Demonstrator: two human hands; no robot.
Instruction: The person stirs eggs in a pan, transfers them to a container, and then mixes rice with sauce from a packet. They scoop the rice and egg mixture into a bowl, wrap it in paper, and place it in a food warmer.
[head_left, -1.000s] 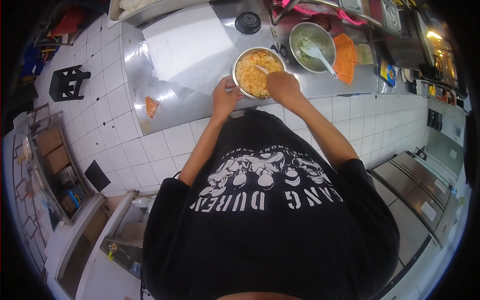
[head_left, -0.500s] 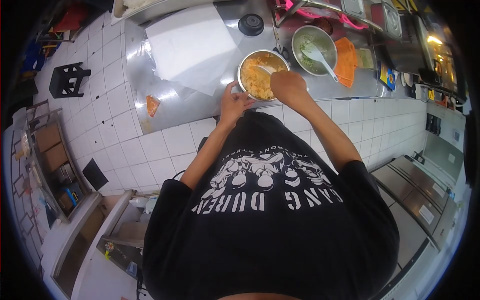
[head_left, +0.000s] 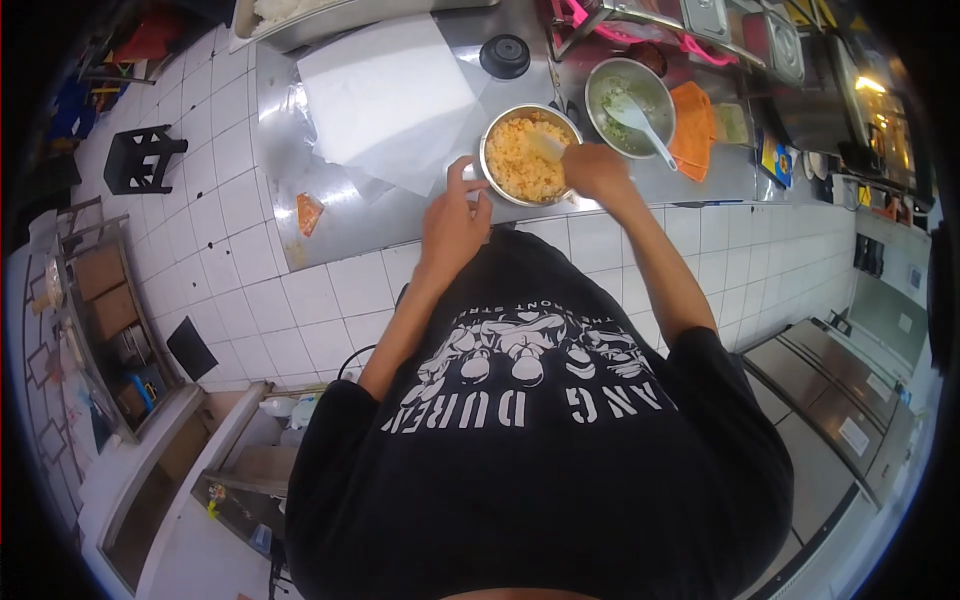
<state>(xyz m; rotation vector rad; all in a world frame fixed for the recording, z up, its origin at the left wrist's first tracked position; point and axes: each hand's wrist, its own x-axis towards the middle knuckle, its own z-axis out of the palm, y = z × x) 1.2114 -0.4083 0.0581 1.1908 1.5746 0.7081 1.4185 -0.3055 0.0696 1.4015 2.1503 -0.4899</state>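
Note:
A steel bowl (head_left: pixel 483 165) of orange-tinted rice (head_left: pixel 522 172) stands near the front edge of the steel counter. My right hand (head_left: pixel 598 173) is closed around the handle of a pale spoon (head_left: pixel 546 147), whose blade lies in the rice at the bowl's right side. At the left rim is my left hand (head_left: pixel 456 222), its thumb and index finger apart, fingertips right by the bowl's wall. Behind my right hand sits another steel bowl (head_left: pixel 597 125) with a green mixture, and a white rice paddle (head_left: pixel 640 124) leans in it.
White paper sheets (head_left: pixel 385 90) cover the counter's left part. A black round dish (head_left: pixel 504 56) lies behind the rice bowl. An orange cloth (head_left: pixel 691 130) rests to the right, and an orange scrap (head_left: pixel 308 214) lies at left. Farther left, a black stool (head_left: pixel 143 160) stands on the floor.
My right hand has moved right with the spoon, shifting its blade toward the bowl's right side. The fingers of my left hand have drawn back slightly from the bowl.

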